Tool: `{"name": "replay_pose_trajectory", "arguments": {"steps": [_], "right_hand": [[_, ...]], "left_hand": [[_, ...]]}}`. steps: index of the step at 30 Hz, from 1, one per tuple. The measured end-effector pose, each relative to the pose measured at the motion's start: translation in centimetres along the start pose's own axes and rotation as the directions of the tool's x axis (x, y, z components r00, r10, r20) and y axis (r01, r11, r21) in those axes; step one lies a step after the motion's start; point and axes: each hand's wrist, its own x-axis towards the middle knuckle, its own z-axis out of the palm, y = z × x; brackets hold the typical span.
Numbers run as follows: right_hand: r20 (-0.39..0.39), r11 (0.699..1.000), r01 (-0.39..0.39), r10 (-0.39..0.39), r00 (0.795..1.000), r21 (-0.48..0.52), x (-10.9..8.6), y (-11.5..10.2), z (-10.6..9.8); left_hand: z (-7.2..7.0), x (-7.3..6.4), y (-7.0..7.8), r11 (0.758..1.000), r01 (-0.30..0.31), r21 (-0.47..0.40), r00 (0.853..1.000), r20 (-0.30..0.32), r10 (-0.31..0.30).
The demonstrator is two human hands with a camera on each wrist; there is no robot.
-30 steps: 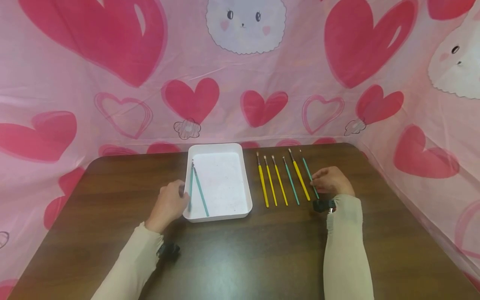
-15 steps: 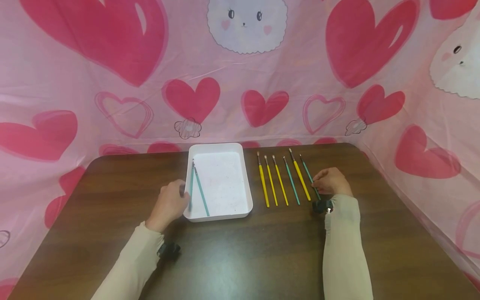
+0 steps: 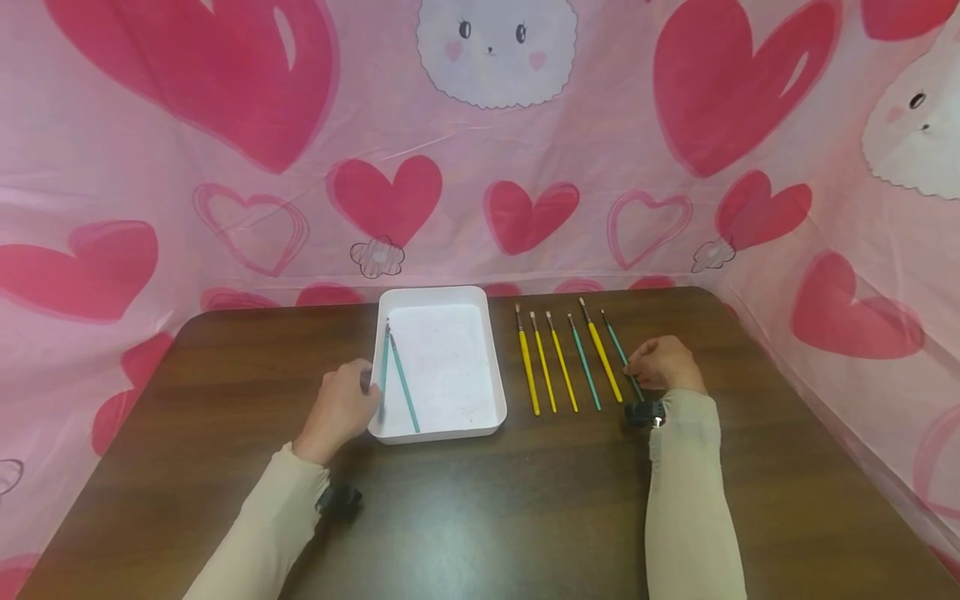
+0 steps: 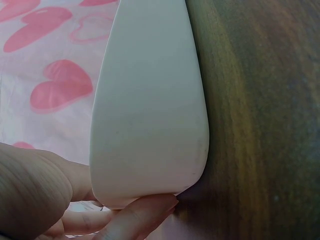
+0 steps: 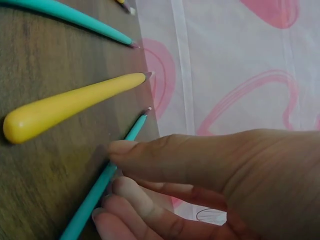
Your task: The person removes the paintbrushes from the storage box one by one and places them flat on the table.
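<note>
At the left rim of a shallow white tray point(image 3: 457, 367), my left hand point(image 3: 339, 410) grips the wall. The left wrist view shows fingers point(image 4: 142, 215) against the outside of that wall; the thumb tip is hidden behind it. Two teal paintbrushes lie inside the tray, one leaning along its left side and one slanted point(image 3: 403, 379). My right hand point(image 3: 663, 364) pinches a slim teal paintbrush point(image 5: 90, 202) between thumb and fingers, low on its handle. That brush point(image 3: 615, 337) lies at the right end of a row of brushes, bristles pointing away from me.
Left of the held brush lie a thick yellow paintbrush point(image 3: 604, 358), a teal paintbrush point(image 3: 585, 362) and several yellow paintbrushes point(image 3: 528, 367), roughly side by side on the dark wooden table point(image 3: 510, 517). A pink heart-patterned cloth point(image 3: 457, 133) hangs behind the table and at both sides.
My right hand has drawn the teal paintbrush slightly toward me, bringing its tip nearer the line of the others. The left hand and the tray have stayed in place.
</note>
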Motion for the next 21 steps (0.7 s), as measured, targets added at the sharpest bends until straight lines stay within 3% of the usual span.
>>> {"name": "replay_pose_trajectory", "arguments": {"steps": [7,15,21], "right_hand": [[-0.034,0.998,0.002,-0.004,0.999,-0.058,-0.7,-0.9,-0.4],[-0.028,0.996,0.089,-0.090,0.996,-0.027,-1.1,-3.0,0.2],[-0.003,0.994,0.106,-0.106,0.994,0.009,-1.2,-4.3,0.9]], "left_hand": [[0.0,0.0,0.1,1.000,0.003,-0.001,1.000,-0.005,-0.003],[-0.1,0.0,0.1,1.000,-0.012,0.001,1.000,-0.016,0.012],[0.0,-0.1,0.1,1.000,0.000,-0.002,1.000,-0.010,0.000]]}}
